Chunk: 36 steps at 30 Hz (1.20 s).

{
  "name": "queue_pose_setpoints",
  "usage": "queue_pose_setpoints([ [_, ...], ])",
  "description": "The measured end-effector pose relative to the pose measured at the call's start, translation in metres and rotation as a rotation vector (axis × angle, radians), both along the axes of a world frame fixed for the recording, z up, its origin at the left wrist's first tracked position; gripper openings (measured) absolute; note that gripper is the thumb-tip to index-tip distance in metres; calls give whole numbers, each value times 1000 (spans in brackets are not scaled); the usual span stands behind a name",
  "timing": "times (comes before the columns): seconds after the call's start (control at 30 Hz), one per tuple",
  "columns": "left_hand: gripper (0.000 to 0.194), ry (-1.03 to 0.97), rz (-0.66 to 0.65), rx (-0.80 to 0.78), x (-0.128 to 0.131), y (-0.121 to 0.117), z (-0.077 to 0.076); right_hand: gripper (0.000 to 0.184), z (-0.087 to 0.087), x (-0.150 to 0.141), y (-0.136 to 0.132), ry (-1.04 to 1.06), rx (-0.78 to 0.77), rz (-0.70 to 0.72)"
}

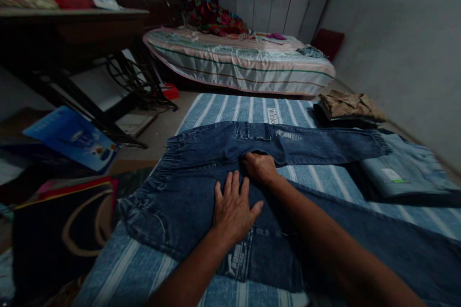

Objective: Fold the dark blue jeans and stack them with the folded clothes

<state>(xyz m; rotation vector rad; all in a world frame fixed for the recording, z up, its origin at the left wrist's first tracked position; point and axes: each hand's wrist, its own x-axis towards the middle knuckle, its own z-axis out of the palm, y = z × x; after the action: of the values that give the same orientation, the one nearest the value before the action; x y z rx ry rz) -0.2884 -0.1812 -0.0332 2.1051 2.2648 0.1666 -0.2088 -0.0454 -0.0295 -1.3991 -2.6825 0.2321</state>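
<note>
A pair of dark blue jeans (187, 192) lies spread out sideways, its gathered elastic waist to the left and its two legs stretching right. My left hand (234, 206) rests flat on the upper part of the jeans, fingers spread. Near the crotch, my right hand (261, 168) is closed on the denim, its fingers curled at the inner seam. Pale lettering marks a pocket on the near leg, and a faded printed patch shows on the far leg. Beneath the jeans is a blue and white striped sheet (216, 105).
Folded light blue jeans (399, 163) and a stack topped by brown patterned clothing (349, 104) lie at right. A treadle sewing table (72, 17) stands at left, above a blue box (72, 136) and a dark bag (65, 230). Behind is a bed (237, 64).
</note>
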Motion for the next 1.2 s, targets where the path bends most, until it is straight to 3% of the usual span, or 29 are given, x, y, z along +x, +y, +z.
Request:
queue_pose_setpoints([
  [0.3,67,24,-7,9,-2,3,-1,33,22,32,19,-51,-215,62],
  [0.47,67,24,-9,-2,-1,4,0,29,19,47,11,-78,-88,-62],
  [0.6,65,36,-11,-14,-2,4,1,30,13,55,-24,12,89,-100],
  [0.7,62,49,-15,-40,-4,4,2,23,6,57,-62,176,233,73],
  [0.8,58,68,-25,-77,-4,5,4,16,-3,59,-81,266,191,314],
  [0.87,59,76,-20,-70,-3,6,6,18,-8,65,-76,289,135,284],
  [0.93,62,77,-7,-52,-1,6,7,22,-11,74,-66,306,112,167],
  [1.03,63,78,-3,-47,-1,7,6,26,-11,83,-62,406,159,46],
  [1.1,61,85,-15,-50,-3,7,4,29,-11,85,-73,494,153,137],
  [1.2,58,95,-35,-42,-6,7,1,34,-10,85,-87,478,-1,318],
])
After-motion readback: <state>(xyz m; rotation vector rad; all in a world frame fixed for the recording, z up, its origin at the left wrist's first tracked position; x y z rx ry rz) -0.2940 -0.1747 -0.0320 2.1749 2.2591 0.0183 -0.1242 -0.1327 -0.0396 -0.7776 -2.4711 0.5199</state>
